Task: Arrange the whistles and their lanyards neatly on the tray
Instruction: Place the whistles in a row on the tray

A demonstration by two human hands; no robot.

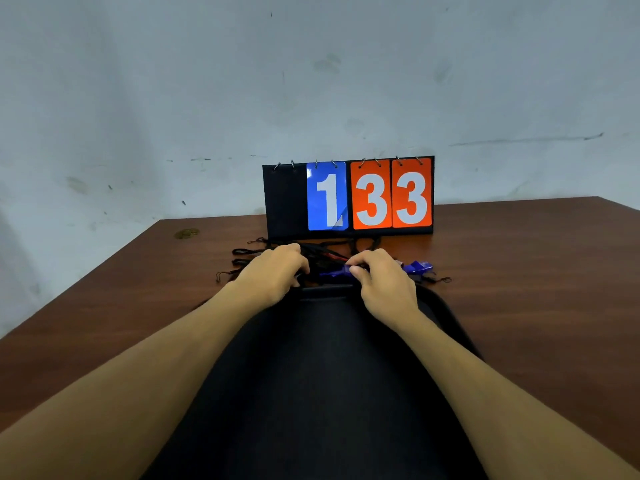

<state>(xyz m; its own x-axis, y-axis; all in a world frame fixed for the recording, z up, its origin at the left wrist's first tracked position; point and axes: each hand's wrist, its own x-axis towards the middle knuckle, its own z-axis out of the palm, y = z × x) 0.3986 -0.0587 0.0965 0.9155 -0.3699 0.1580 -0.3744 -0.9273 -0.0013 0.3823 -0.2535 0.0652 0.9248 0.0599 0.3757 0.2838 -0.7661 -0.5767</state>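
Snagging risk: pinching blue whistle [337, 271] in right hand [384, 282], gripping tangled black lanyards [322, 252] in left hand [277, 275], beyond tray [329, 375]; tugging apart likely tightening knots, dragging second whistle [419, 266] across counter [519, 271].

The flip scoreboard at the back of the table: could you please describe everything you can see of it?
The scoreboard is a black board standing upright at the far side of the brown table, close to the wall. Metal rings along its top hold flip cards: a black blank one, a glossy blue 1 with a curling lower corner, then two orange 3s. Black lanyards lie just before its base.
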